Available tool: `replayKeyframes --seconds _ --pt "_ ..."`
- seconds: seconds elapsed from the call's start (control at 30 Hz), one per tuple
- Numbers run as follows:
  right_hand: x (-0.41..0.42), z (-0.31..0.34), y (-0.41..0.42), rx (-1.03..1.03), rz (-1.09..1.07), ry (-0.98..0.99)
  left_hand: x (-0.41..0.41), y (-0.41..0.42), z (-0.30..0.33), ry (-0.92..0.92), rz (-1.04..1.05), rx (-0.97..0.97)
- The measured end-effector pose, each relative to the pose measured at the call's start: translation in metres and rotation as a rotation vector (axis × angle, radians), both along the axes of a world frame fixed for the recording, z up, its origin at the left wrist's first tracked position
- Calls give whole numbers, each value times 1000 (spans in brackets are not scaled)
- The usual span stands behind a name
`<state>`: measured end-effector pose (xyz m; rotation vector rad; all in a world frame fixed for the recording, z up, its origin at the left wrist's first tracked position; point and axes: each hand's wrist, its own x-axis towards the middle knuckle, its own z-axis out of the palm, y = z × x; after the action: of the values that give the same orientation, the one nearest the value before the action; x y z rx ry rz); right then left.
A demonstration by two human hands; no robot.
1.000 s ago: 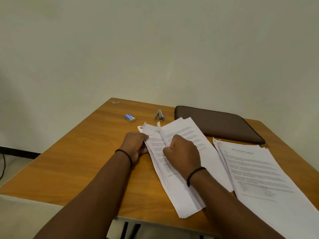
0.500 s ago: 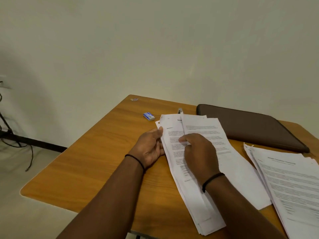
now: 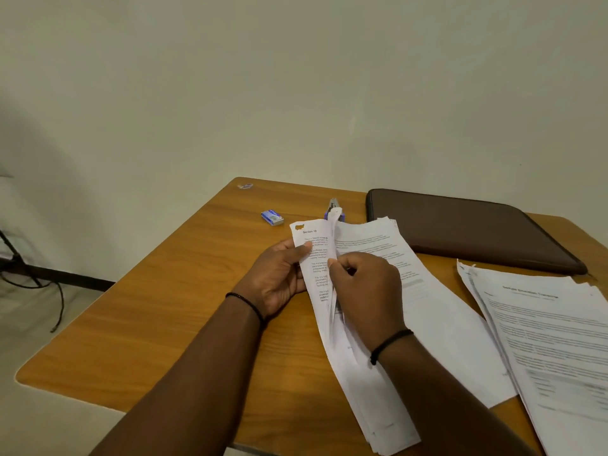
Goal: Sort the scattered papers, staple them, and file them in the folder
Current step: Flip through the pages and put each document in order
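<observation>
Table (image 3: 171, 311) of wood against pale wall (image 3: 296, 93)

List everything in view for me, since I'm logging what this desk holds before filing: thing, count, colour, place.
table: one, wooden brown, against the wall
folder: one, dark brown, far right, closed
stapler: one, blue and metal, behind the held papers
staple box: one, blue, left of the stapler
held papers: one stack, white, centre
second paper stack: one, white, right edge
cables: dark, floor at left
hands: left hand and right hand, both gripping sheets of the held papers
</observation>
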<state>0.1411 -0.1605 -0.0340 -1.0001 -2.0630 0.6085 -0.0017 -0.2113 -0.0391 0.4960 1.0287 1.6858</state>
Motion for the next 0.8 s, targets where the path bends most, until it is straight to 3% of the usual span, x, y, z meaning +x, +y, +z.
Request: replayKeyframes --seconds 0.23,0.47,0.63,0.8 --pt "6 -1 8 -187 -18 180 0 2 -1 -8 28 -49" --pt "13 5 9 -237 8 290 2 0 2 -30 60 -52" --pt "13 1 7 -38 11 106 4 1 1 45 39 -50" --pt "9 5 -6 15 43 -137 6 2 2 38 28 -24"
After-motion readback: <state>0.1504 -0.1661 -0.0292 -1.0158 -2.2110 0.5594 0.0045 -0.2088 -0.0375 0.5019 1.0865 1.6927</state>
